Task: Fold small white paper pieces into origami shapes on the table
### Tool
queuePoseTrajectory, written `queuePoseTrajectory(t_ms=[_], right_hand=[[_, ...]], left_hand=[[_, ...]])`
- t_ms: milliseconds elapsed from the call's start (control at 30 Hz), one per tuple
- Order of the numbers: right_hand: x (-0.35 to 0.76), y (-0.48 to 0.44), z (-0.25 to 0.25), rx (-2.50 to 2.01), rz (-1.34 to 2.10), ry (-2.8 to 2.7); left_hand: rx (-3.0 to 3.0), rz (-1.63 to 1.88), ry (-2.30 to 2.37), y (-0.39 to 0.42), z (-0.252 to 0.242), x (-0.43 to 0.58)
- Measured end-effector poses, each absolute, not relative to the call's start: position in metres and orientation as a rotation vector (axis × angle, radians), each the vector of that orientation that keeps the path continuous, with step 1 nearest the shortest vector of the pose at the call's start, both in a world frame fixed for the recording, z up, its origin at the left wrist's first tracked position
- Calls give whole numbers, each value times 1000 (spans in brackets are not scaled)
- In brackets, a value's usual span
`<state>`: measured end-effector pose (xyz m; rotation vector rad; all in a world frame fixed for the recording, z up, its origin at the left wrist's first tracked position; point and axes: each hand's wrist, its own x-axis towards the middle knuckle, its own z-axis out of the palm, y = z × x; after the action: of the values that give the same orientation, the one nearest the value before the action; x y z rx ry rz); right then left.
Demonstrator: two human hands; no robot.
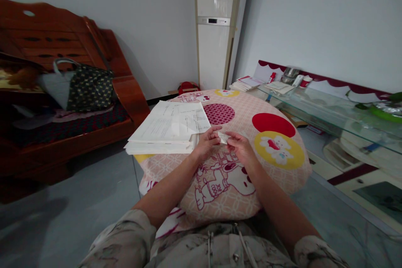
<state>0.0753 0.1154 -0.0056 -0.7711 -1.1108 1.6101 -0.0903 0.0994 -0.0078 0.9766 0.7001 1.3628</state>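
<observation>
A small folded piece of white paper (223, 137) is held between both hands above the round table. My left hand (207, 142) pinches its left side, and my right hand (237, 144) grips its right side with the fingertips. Dark marks show faintly on the paper; its exact folds are too small to make out. Just beyond my left hand lies a thick stack of printed white sheets (157, 130), with a creased sheet on top. Beneath both hands spreads a pink patterned tablecloth (220, 205) with cartoon figures and coloured circles.
To the left stands a wooden bench (132, 96) with bags (91, 86) on it. A glass-topped cabinet (333, 113) runs along the right, carrying papers, cups and bowls. Behind the table is a tall white air conditioner (213, 50), with a red item (188, 88) on the floor nearby.
</observation>
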Motion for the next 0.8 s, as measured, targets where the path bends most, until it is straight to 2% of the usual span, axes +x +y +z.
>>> queuePoseTrajectory(t_ms=[400,800], right_hand=[[79,121,-13,-816,1689,-1066],[74,120,-13,-895,1529,-1028]], left_hand=[[962,1266,670,98,-4,-90],[919,1228,780,99,-8,-83]])
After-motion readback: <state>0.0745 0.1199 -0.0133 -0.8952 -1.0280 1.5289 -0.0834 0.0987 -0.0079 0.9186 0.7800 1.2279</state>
